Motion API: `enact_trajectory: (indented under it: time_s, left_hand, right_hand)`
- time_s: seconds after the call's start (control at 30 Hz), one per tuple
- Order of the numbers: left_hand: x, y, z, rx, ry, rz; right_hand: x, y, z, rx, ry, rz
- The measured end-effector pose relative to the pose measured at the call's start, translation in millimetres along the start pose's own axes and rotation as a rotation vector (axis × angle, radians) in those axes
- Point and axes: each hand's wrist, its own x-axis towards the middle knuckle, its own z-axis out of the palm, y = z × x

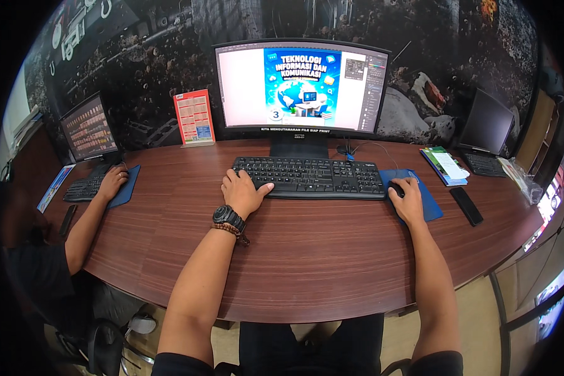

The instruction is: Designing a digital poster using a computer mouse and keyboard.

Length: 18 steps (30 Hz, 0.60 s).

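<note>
My left hand (pixel 242 191) rests with its fingers spread on the left end of a black keyboard (pixel 307 177), the thumb near its front edge. A black watch (pixel 229 217) and a beaded bracelet (pixel 227 229) are on that wrist. Over a blue mouse pad (pixel 427 203), my right hand (pixel 407 197) is curled round a black computer mouse (pixel 396 189), mostly hidden under the palm. Behind the keyboard stands a wide monitor (pixel 244 94), showing a blue cover design with a globe and a computer in an editing program.
On the left, another person's hand (pixel 113 182) works at a second mouse pad (pixel 129 188) and monitor (pixel 89 128). A red desk calendar (pixel 195 119) stands between the monitors. To the right lie a phone (pixel 466 206), booklets (pixel 443 166) and a dark-screened laptop (pixel 487 122).
</note>
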Motion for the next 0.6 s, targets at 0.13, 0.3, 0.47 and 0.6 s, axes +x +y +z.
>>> enact_trajectory:
  time_s: [0.13, 0.3, 0.47, 0.6]
  left_hand:
    - [-0.5, -0.2, -2.7, 0.011, -0.019, -0.004]
    - [-0.3, 2.7, -6.7, 0.002, -0.059, -0.024]
    - [-0.9, 1.5, 3.8, -0.037, 0.024, 0.028]
    - [-1.8, 2.4, 3.6, -0.048, 0.025, 0.05]
  right_hand:
    - [1.5, -2.0, 0.6, 0.006, -0.012, 0.004]
    - [1.0, -3.8, 0.2, -0.009, -0.006, -0.001]
    - [-0.7, -4.2, -1.1, 0.016, 0.0, -0.033]
    - [-1.7, -2.8, -1.9, 0.04, -0.029, -0.082]
